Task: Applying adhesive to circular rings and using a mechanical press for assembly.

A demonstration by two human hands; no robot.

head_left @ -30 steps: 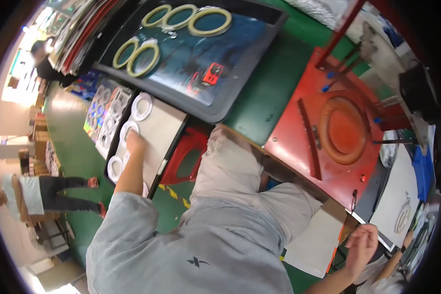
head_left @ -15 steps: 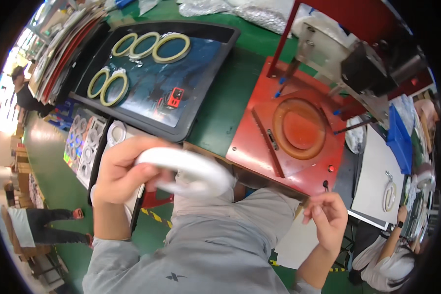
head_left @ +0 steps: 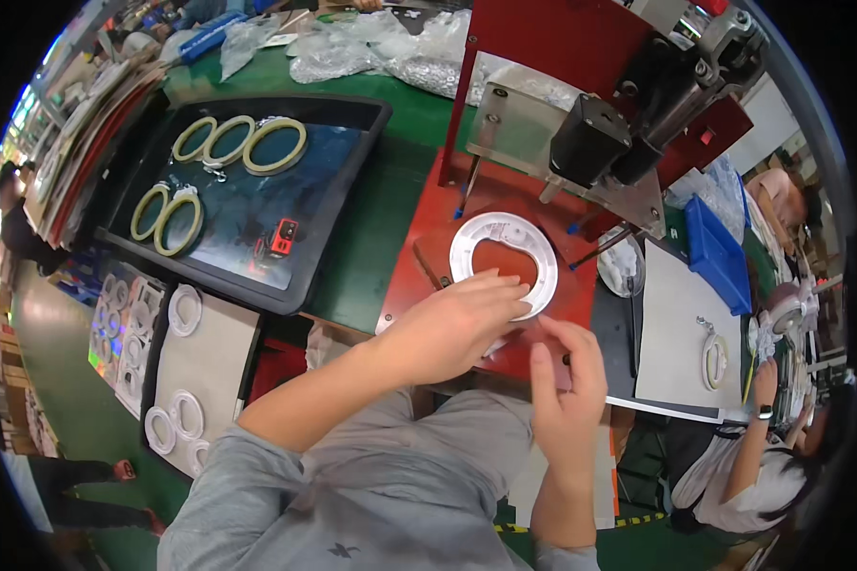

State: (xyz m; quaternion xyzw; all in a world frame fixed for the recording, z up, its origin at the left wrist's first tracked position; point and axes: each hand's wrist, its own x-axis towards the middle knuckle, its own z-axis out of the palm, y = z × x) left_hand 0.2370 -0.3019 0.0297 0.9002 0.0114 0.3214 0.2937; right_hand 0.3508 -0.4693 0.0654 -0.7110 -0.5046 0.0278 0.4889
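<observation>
A white plastic ring [head_left: 535,249] lies over the round seat on the red base plate [head_left: 427,221] of a press. My left hand [head_left: 452,328] reaches across its near rim, fingers bent over the ring; the thumb is hidden beneath the hand. Just to the right, close to the ring's near edge, my right hand [head_left: 569,385] has its thumb and fingers apart and holds nothing. Above and behind the ring hang a clear plate [head_left: 514,124] and a black block [head_left: 588,141] of the press.
A black-rimmed tray [head_left: 338,209] at left holds several yellowish rings [head_left: 276,169] and a small red device [head_left: 283,238]. White rings [head_left: 186,310] lie on a board at lower left. At right are a blue bin [head_left: 717,252] and a white board [head_left: 671,371]. A co-worker's arm [head_left: 747,457] shows beyond.
My left hand has carried the white ring forward and right onto the press's red base. My right hand has moved up and left towards it. The view has shifted too.
</observation>
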